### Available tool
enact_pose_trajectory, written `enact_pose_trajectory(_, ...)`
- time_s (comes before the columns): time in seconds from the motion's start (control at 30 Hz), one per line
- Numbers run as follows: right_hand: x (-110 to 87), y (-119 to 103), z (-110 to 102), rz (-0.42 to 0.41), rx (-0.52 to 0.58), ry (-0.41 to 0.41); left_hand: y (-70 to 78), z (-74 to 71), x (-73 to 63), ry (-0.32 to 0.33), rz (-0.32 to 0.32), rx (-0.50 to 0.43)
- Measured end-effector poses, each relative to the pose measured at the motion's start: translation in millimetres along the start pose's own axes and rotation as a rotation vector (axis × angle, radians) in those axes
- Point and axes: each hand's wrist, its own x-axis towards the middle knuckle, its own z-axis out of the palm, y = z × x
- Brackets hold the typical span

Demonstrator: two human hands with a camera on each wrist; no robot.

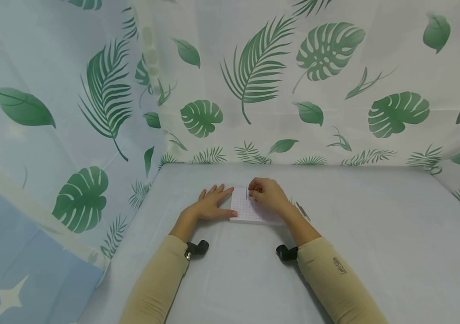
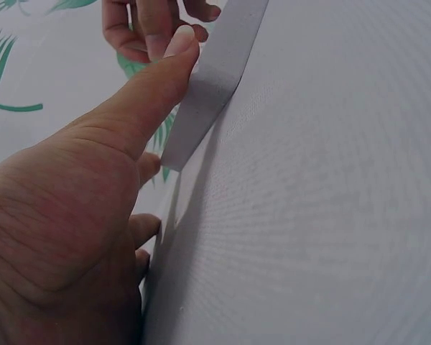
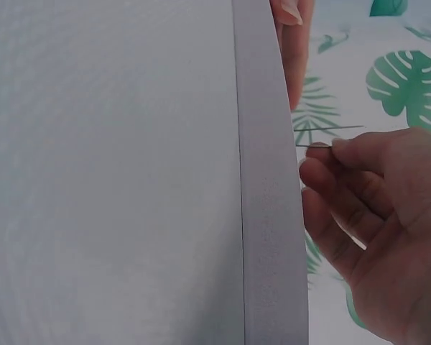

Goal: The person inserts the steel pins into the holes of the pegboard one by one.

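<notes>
A white board (image 1: 240,211) with a grid of small holes lies on the table, its thick side (image 3: 273,215) facing the right wrist camera. My left hand (image 1: 210,206) steadies its left end, fingers spread and fairly straight, thumb (image 2: 151,86) against the front corner. Over the board, my right hand (image 1: 269,194) pinches a thin metal pin (image 3: 314,146) between thumb and index finger, the pin's lower end right at the holed face. Close beside it a second thin pin (image 3: 330,129) stands upright from the board.
Several thin dark rods (image 1: 303,210) sit at the board's right side, partly hidden by my right forearm. A pale cloth covers the table (image 1: 376,216). Leaf-patterned curtains (image 1: 254,90) hang along the back and left. Black wrist cameras (image 1: 286,253) project inward from both sleeves.
</notes>
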Motion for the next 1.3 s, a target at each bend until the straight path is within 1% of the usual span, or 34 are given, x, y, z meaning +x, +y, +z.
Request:
enact_pose_trajectory(0.2, -1.0, -0.7, 2.1, 0.019, -0.061, -0.019, 0.1, -0.5, -0.1, 0.001, 0.006, -0.009)
enact_pose_trajectory(0.47, 0.0, -7.2, 0.8, 0.002, -0.136, -0.042, -0.9, -0.5, -0.5, 0.003, 0.002, 0.000)
enact_pose_trajectory(0.73, 0.0, -5.0, 1.1, 0.008, -0.113, -0.038, 0.8, -0.4, -0.7, -0.008, -0.003, -0.012)
enact_pose_trajectory(1.0, -1.5, -2.1, 2.3, -0.008, -0.090, -0.027, 1.7, 0.0, -0.7, 0.005, 0.006, 0.002)
enact_pose_trajectory(1.3, -6.3, 0.1, -0.6, 0.026, -0.045, -0.057, 3.5, -0.9, -1.8, 0.005, -0.002, 0.005)
